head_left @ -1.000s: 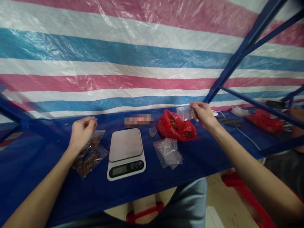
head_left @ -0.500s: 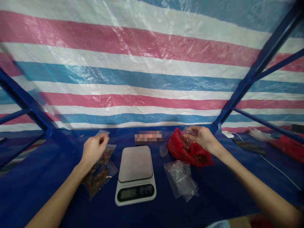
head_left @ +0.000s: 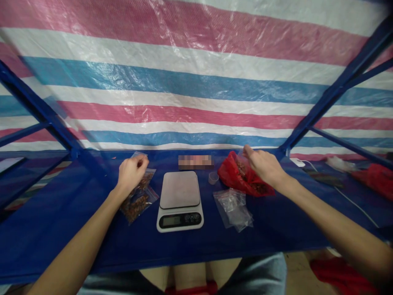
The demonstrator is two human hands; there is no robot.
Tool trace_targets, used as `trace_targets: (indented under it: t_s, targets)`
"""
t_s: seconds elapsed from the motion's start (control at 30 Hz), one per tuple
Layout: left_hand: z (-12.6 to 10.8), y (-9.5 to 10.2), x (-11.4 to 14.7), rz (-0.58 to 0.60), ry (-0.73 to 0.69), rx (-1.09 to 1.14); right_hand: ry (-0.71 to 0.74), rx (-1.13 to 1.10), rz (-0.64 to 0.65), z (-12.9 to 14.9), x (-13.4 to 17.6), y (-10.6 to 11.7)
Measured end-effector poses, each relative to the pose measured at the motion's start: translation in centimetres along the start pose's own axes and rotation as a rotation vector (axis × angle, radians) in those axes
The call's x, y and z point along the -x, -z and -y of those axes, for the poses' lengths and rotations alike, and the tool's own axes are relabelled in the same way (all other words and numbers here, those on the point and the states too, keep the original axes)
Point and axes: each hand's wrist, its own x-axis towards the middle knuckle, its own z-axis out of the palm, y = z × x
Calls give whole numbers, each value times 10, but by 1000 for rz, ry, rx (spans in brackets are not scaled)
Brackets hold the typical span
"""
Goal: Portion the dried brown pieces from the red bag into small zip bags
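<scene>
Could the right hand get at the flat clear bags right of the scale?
Probably yes. The right hand is at the red bag, with the flat clear bags just on its near side and nothing visible on top of them. It seems to pinch something clear, though, which might need letting go first.

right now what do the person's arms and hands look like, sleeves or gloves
The left forearm and right forearm are bare, with no sleeve showing. The left hand and right hand wear no gloves; neither wrist shows a watch or bracelet.
</scene>
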Motion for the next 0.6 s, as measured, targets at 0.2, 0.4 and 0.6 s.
trace_targets:
  t_s: [0.2, 0.4, 0.6]
  targets:
    - [3, 1, -1, -3, -3, -13, 28, -161, 6, -6, -7, 4]
    - [7, -2, -1, -4, -9, -18, 28, -115, -34, -13, -8, 7]
    - [5, -2, -1, 7, -28, -30, 40, -124, -29, -20, -8, 11]
